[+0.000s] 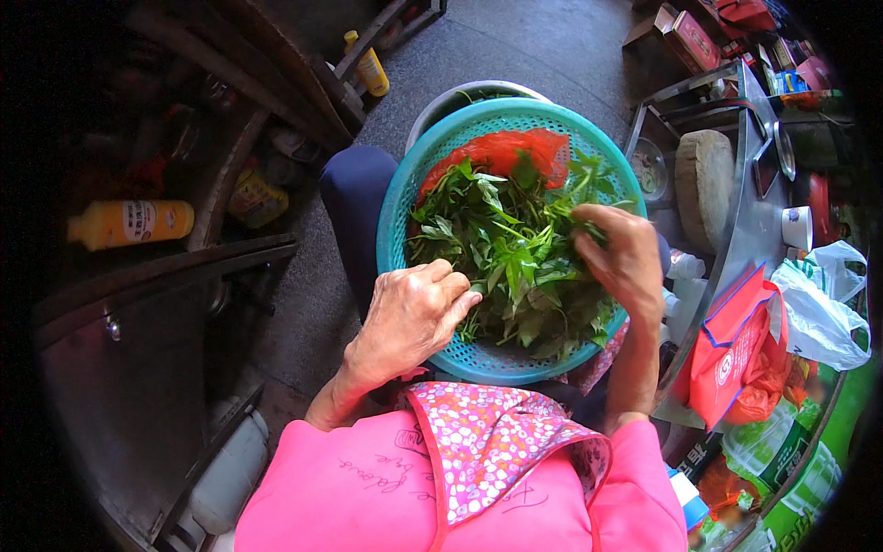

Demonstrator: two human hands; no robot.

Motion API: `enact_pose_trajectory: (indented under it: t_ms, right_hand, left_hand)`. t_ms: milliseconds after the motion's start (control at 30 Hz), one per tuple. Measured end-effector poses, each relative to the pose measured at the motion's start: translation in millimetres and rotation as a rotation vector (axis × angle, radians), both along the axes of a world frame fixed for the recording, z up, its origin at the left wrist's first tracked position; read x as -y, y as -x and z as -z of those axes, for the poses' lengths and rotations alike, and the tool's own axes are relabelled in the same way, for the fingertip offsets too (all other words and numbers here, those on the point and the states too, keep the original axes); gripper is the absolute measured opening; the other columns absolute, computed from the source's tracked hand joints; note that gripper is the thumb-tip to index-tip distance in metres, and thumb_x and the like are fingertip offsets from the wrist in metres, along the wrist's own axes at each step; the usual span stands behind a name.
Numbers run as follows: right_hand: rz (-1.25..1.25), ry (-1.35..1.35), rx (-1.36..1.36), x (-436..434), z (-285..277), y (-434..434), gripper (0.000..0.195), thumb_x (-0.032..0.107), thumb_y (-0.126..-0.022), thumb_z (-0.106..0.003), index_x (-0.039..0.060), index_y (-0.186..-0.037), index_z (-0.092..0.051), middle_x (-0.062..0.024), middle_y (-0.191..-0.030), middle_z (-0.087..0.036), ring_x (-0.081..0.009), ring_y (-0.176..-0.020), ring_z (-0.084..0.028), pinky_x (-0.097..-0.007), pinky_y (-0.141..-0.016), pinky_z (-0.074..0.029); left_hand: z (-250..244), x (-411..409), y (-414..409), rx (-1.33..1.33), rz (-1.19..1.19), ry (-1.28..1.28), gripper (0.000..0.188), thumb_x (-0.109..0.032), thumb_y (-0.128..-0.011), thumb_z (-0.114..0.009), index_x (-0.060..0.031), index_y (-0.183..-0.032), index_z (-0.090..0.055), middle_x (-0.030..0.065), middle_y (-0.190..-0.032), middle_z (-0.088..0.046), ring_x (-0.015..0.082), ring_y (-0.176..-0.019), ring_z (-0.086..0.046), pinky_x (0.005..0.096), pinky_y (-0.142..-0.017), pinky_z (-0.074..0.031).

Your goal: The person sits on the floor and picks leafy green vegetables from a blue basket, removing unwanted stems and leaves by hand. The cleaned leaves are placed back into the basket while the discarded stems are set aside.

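Observation:
A round teal plastic colander (395,207) rests across the person's lap, heaped with leafy green stems (517,255). A crumpled red plastic bag (503,155) lies inside it, partly under the greens at the far side. My left hand (421,314) is over the colander's near left part, fingers curled, thumb and forefinger close together; whether a piece of stem is between them cannot be told. On the right, my right hand (614,252) grips a few green sprigs (590,183) at the heap's edge; it is slightly blurred. A metal basin (448,103) with greens in it shows behind the colander.
Dark shelves with a yellow bottle (131,224) stand at left. Another yellow bottle (372,72) stands on the grey floor (483,41). At right, a metal table (748,172) has a round wooden block (705,190) beside it, with a red bag (731,348) and white plastic bag (821,303) nearby.

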State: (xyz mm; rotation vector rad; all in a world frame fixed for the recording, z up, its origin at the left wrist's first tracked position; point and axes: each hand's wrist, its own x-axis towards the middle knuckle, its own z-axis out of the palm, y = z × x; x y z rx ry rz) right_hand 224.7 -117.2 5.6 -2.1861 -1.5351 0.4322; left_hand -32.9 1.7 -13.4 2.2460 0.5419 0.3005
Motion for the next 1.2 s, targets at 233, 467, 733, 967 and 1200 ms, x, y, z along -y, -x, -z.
enact_pose_trajectory:
  t_ms: [233,467,733,967,1200]
  right_hand:
    - [0.267,-0.338,-0.081,21.0,-41.5,12.2,0.034,-0.004,-0.074,-0.073,0.0005,-0.108,-0.072,-0.0133,-0.098,-0.073,-0.023,-0.091,-0.071,-0.0308,-0.082,-0.054]
    - [0.006,-0.561,-0.091,8.5,-34.3,19.5,0.041,-0.009,-0.069,-0.072,0.0011,-0.108,-0.073,-0.0144,-0.098,-0.072,-0.0257,-0.087,-0.07,-0.0329,-0.08,-0.054]
    - [-0.005,-0.403,-0.066,3.9,-31.8,26.0,0.051,-0.001,-0.071,-0.077,0.002,-0.121,-0.067,-0.016,-0.111,-0.07,-0.0287,-0.097,-0.069,-0.0355,-0.082,-0.056]
    - [-0.043,-0.034,0.077,16.9,-15.5,25.0,0.055,0.019,-0.074,-0.08,0.0017,-0.123,-0.062,-0.0173,-0.123,-0.065,-0.0355,-0.114,-0.061,-0.043,-0.099,-0.048]
    - [0.045,-0.483,-0.015,-1.0,-49.4,45.0,0.046,0.004,-0.075,-0.079,0.0027,-0.12,-0.068,-0.0159,-0.119,-0.068,-0.0321,-0.11,-0.065,-0.0397,-0.096,-0.051]
  left_hand:
    - [-8.7,-2.6,-20.4,0.228,-0.124,0.141,0.006,-0.004,-0.086,-0.073,0.0009,-0.088,-0.071,0.0111,-0.075,-0.066,0.0223,-0.064,-0.064,0.0321,-0.058,-0.048]
    - [-14.6,-11.3,-58.4,0.457,-0.254,0.176,0.019,-0.004,-0.087,-0.074,-0.0006,-0.105,-0.071,0.0055,-0.09,-0.067,0.0092,-0.071,-0.061,0.0223,-0.059,-0.044]
    - [11.4,-18.1,-93.8,0.56,-0.213,0.299,0.016,-0.006,-0.086,-0.074,-0.0024,-0.101,-0.073,0.0093,-0.107,-0.07,0.0186,-0.1,-0.066,0.0314,-0.087,-0.052]
    - [7.1,-31.9,-75.3,0.64,-0.473,0.64,0.012,-0.003,-0.089,-0.072,-0.0014,-0.101,-0.07,0.0009,-0.086,-0.071,0.0059,-0.075,-0.065,0.0224,-0.071,-0.053]
    - [-12.4,-19.1,-61.5,0.53,-0.234,0.488,0.02,0.003,-0.086,-0.074,-0.002,-0.105,-0.075,0.0047,-0.093,-0.069,0.0091,-0.085,-0.063,0.0224,-0.076,-0.049]
